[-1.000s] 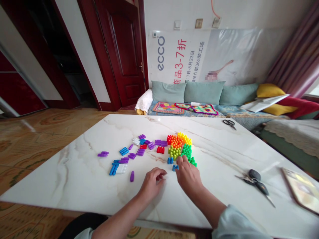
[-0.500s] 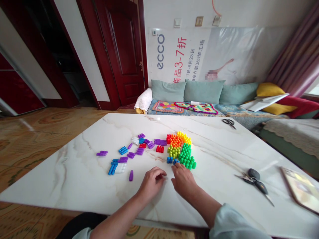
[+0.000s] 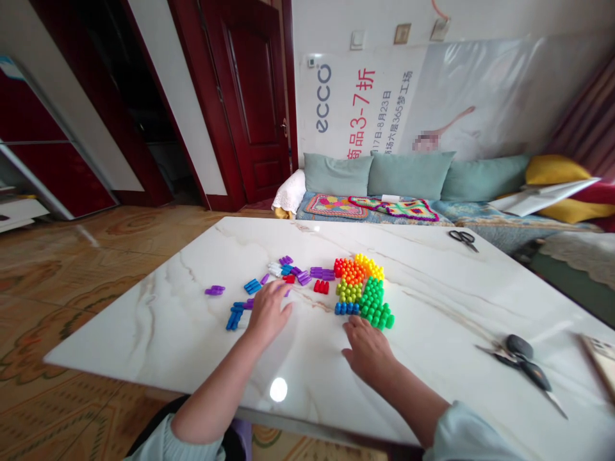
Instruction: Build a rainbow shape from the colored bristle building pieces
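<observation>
Pegs (image 3: 350, 271) lie clustered and scattered on our table (image 3: 158, 307). Our right hand (image 3: 369, 349), fingers released, is just beside the blue row (image 3: 346, 308); whether our left hand (image 3: 268, 312), among purple pieces (image 3: 248, 303), grasps any, we cannot tell.

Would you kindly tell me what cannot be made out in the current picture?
Head view:
- Nearer white pieces: partly hidden by the left hand.
- Whether the right hand touches the blue pieces: contact too small to tell.
- Pale flat object: cut off by the right edge.
</observation>
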Demonstrator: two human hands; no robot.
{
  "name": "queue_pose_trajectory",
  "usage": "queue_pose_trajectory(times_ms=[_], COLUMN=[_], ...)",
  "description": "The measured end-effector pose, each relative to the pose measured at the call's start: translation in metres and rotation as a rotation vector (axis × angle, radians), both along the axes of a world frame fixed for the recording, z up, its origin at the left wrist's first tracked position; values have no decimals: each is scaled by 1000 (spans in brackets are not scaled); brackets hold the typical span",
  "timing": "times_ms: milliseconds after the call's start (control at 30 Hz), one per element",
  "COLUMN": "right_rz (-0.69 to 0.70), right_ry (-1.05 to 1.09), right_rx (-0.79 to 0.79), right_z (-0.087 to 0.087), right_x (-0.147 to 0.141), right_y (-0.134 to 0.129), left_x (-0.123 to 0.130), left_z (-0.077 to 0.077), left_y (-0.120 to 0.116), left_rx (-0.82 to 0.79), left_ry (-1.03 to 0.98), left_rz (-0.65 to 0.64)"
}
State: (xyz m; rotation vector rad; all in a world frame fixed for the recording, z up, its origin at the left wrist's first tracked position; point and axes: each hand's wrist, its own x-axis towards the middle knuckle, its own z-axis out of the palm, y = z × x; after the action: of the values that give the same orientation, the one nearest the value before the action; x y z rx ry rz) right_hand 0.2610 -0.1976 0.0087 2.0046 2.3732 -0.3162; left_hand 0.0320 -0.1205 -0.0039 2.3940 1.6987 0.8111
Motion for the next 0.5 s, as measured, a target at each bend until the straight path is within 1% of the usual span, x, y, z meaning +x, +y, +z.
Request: queue_pose_trajectory(times_ms=[67, 100, 133, 167, 233, 300, 400, 500], right_rz=[4, 3, 0, -2, -4, -3, -3, -5], right_ry=[2, 5, 8, 10, 12, 9, 0, -2], right_rx=[0, 1, 2, 3, 8, 9, 2, 1], right_z=[1, 2, 2, 2, 2, 1, 1, 2], right_x=[-1, -1, -1, -1, 0, 0, 0, -2], right_y=[-1, -2, -2, -3, -3, -3, -2, -3], left_x=[-24, -35, -44, -52, -61, -64, -60, -51], left_z=[1, 0, -2, -5, -13, -19, -24, -24], left_y=[19, 28, 35, 42, 51, 55, 56, 54], left_rx=[-56, -97, -133, -171, -241, -283, -270, -226], left_ry=[94, 119, 126, 119, 85, 59, 45, 21], left_rz=[228, 322, 401, 446, 448, 389, 329, 293])
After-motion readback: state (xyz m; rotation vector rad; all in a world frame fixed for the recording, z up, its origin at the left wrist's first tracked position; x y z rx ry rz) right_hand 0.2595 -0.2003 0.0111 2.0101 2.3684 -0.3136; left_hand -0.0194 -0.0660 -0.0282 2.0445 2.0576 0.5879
